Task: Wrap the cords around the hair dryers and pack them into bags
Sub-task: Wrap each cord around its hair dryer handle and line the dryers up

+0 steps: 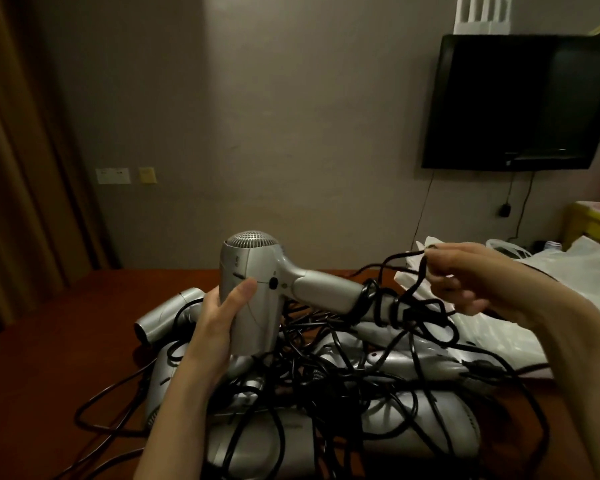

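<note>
**me:** Several loops are already sitting on the handle of the hair dryer [257,289] I've got lifted over the pile [326,393] on the tabletop [66,341]. My left hand [215,323] is curled round the barrel, thumb flat on the side. My right hand [471,278] pinches the black cord [409,282] up by the fingers [440,268], out to the right and a bit above the handle.

**other guy:** so how do you keep it from going sloppy?

**me:** My guess: keep the cord taut from the pinch to the handle and lay each turn right beside the last one, not on top. The slack drops straight into the tangle below, so I'd expect it to snag on the other cords. I'd shake it free before each pass rather than yank.

**other guy:** bags close?

**me:** Yeah, clear plastic bags [499,323] are just right of the pile, under my right wrist. Can't tell where the plug is though.
</note>
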`<state>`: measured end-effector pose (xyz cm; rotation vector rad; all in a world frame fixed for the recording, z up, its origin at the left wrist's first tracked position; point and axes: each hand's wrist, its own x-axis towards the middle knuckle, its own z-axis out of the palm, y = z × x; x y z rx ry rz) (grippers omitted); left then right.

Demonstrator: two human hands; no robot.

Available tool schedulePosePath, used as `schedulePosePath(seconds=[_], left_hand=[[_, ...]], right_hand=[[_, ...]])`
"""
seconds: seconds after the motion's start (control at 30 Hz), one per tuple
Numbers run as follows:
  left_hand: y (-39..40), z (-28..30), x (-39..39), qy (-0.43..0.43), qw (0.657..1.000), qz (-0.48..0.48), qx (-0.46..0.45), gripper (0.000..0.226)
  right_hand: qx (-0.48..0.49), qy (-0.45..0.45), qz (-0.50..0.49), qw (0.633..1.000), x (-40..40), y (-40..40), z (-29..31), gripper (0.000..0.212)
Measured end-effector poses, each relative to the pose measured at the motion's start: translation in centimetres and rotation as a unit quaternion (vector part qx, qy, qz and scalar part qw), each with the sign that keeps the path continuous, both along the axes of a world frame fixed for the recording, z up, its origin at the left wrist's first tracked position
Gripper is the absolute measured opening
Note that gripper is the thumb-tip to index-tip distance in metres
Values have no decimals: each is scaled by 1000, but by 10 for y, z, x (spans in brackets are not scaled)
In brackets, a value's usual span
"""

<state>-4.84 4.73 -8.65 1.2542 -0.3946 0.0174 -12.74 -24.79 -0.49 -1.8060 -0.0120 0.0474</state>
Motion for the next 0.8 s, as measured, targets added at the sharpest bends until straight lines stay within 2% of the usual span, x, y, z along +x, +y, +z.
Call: schedulePosePath(seconds=[0.07, 0.1, 0.17, 0.27, 0.33, 0.4, 0.5, 0.57, 0.7, 0.8], left_hand=[[1, -1, 1, 5, 1000, -1, -2, 99], [1, -2, 1, 7, 1000, -4, -5, 101], [2, -1, 0, 6, 1000, -19, -8, 102], [2, 1, -2, 0, 1000, -24, -7, 99], [2, 1, -3, 6, 1000, -16, -11, 104], [1, 1, -4, 4, 1000, -11, -10, 102], [-5, 5, -7, -29, 999, -2, 34, 98], [-10, 5, -8, -47, 997, 13, 62, 99], [-10, 3, -4, -63, 995, 71, 39, 97], [-8, 1, -1, -82, 990, 109, 34, 76]], right_hand=[[59, -47, 0, 997, 1, 3, -3, 52], [60, -74, -20, 995, 5, 7, -7, 48], [-33, -122, -83, 988, 17, 26, -18, 30], [-212, -204, -102, 950, 35, 49, -25, 40], [-267, -194, -69, 941, 42, 51, -20, 41], [-305, -143, -17, 942, 48, 55, -12, 44], [-413, -100, 30, 905, 52, 69, -7, 41], [-418, -108, 28, 902, 50, 75, -2, 37], [-296, -144, 7, 944, 35, 76, 10, 42], [-323, -181, -5, 929, 16, 79, 6, 40]])
